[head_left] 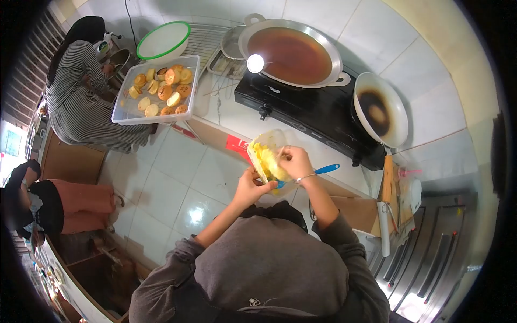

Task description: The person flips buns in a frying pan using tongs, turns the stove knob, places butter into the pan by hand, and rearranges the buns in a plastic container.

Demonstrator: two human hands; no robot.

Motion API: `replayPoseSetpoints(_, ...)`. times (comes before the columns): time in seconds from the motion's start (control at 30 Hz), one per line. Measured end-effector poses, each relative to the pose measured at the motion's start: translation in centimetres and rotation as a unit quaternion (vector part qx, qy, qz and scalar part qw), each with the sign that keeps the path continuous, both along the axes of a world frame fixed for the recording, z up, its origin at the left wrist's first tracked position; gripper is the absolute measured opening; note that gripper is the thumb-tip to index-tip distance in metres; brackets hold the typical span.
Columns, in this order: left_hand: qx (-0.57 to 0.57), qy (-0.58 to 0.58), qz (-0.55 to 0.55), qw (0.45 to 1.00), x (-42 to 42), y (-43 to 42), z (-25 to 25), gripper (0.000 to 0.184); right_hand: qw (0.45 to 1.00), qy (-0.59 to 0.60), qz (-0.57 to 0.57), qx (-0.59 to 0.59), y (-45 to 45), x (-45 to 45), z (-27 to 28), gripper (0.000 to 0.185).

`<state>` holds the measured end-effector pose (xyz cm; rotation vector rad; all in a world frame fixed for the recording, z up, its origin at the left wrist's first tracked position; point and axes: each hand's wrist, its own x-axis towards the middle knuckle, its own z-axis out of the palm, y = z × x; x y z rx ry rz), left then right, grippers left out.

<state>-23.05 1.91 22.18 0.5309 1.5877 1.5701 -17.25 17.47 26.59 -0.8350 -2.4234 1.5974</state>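
Observation:
My left hand (252, 188) grips the lower left side of a clear plastic container (277, 139), with the thumb along its near edge. Soft yellow pieces or spread (263, 157) fill part of the container, which is tilted. The fingers of my right hand (296, 161) are pinched together over its opening, beside a pale yellow lump; what they hold is unclear. A utensil with a blue handle (327, 169) sticks out to the right past my right wrist, and its other end is hidden.
A large pan of brown oil (291, 56) sits on the black gas stove (301, 107), with a smaller wok (396, 121) to its right. Left of them, a plastic tub (121, 114) holds several browned round pieces. A knife (384, 226) lies at right. Two people are at left.

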Motion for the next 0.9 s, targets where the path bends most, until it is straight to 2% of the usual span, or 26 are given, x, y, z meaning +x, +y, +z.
replayPoseSetpoints(0.07, 0.015, -0.049, -0.009, 0.999, -0.2, 0.4, 0.7, 0.060, 0.968, 0.044, -0.039, -0.246, 1.4, 0.9, 0.3, 0.019)
replayPoseSetpoints(0.13, 0.016, -0.056, 0.001, 0.998, -0.1, 0.6, 1.5, 0.059, 0.872, 0.088, -0.078, -0.474, 2.8, 2.3, 0.8, 0.024)
replayPoseSetpoints(0.17, 0.018, -0.059, 0.006, 0.998, -0.2, 0.7, 1.8, 0.059, 0.829, 0.153, -0.007, -0.538, 3.4, 3.0, 1.3, 0.036)
replayPoseSetpoints(0.27, 0.012, -0.089, -0.006, 0.996, -0.2, 1.1, 2.3, 0.059, 0.748, 0.201, -0.036, -0.631, 3.3, 3.7, 3.2, 0.040)
replayPoseSetpoints(0.4, 0.016, -0.072, -0.025, 0.997, 0.0, 2.3, 2.1, 0.059, 0.676, 0.268, -0.031, -0.685, 4.2, 4.2, 1.6, 0.054)
replayPoseSetpoints(0.5, 0.036, -0.059, -0.025, 0.997, 0.3, 3.2, 2.1, 0.058, 0.667, 0.235, -0.012, -0.707, 4.4, 4.7, 4.3, 0.065)
replayPoseSetpoints(0.6, 0.040, -0.040, -0.025, 0.998, 0.6, 3.9, 1.2, 0.056, 0.702, 0.229, 0.007, -0.674, 5.1, 5.5, 3.8, 0.075)
replayPoseSetpoints(0.63, 0.038, -0.034, -0.021, 0.998, 0.8, 4.1, 1.1, 0.057, 0.721, 0.226, 0.007, -0.655, 5.3, 5.7, 3.9, 0.064)
replayPoseSetpoints(0.73, 0.038, -0.029, -0.006, 0.999, 1.7, 5.0, 1.1, 0.056, 0.887, 0.185, -0.003, -0.423, 6.3, 6.2, 2.4, 0.045)
replayPoseSetpoints(0.83, 0.032, -0.001, 0.004, 0.999, 2.2, 5.7, 1.4, 0.055, 0.941, 0.143, -0.097, -0.292, 6.9, 5.5, 2.1, 0.028)
replayPoseSetpoints(0.9, 0.022, 0.026, 0.006, 0.999, 2.6, 5.9, 1.6, 0.053, 0.982, 0.076, -0.113, -0.133, 6.9, 5.0, 2.2, 0.027)
